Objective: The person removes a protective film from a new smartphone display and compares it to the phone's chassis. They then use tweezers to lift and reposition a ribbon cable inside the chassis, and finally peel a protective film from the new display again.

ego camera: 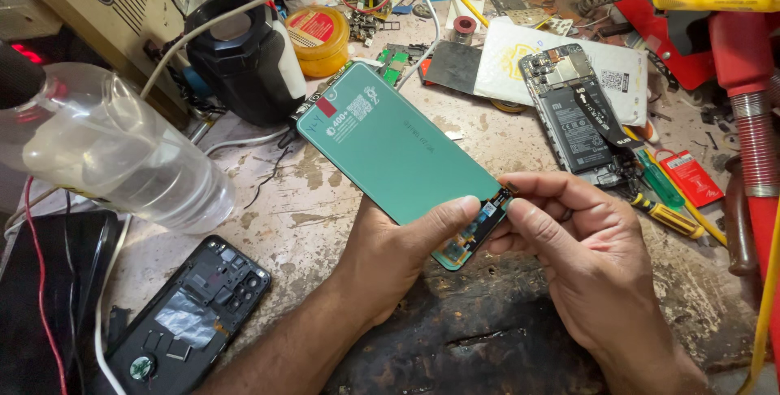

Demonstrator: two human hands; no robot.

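the left hand [390, 253] grips the near end of a flat rectangular phone screen panel [390, 147], thumb pressed on its smooth green film, fingers closed underneath. the right hand [581, 257] pinches the same end from the side, thumb and forefinger together on the dark flex strip [479, 224] at the panel's bottom edge. the panel tilts up over the worn, scratched workbench [309, 192], its far end with a small red tab pointing away.

right of the panel lies an opened phone body [577, 115], its matte black battery and bare circuit board exposed, on a white padded sheet [520, 58]. just beyond that phone sit small screwdrivers [670, 204] with green and yellow handles. left of the panel lies a crinkled clear plastic bottle [122, 147]; nearer, a black plastic phone back frame [191, 314]. behind the panel stand a glossy black cylindrical tool [244, 58] and a round yellow tin [321, 37].
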